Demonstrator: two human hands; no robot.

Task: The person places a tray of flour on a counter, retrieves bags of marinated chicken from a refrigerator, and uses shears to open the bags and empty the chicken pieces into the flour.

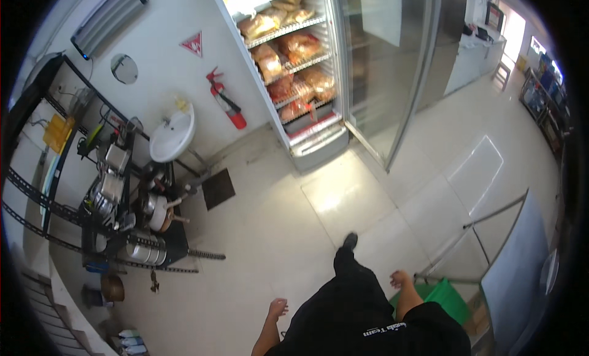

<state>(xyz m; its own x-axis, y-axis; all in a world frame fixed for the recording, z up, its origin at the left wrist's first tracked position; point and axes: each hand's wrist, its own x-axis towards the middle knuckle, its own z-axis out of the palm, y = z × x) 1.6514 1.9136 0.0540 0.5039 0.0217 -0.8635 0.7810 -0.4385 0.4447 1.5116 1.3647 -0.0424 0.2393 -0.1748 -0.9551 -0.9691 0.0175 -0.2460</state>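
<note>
My left hand hangs low in front of me with its fingers curled in, and nothing shows in it. My right hand is held away from my body, fingers loosely bent and slightly apart, also without anything visible in it. Neither hand touches an object; a green bin or bag stands closest to the right one. Ahead is an upright fridge, its glass door swung out to the right. Bagged food, perhaps meat, fills its wire shelves, including a bag on an upper one.
Along the left stands a black metal rack with pots and pans. A white sink and a red fire extinguisher are on the far wall. At the right is a grey tabletop. Beneath me lies a glossy tiled floor.
</note>
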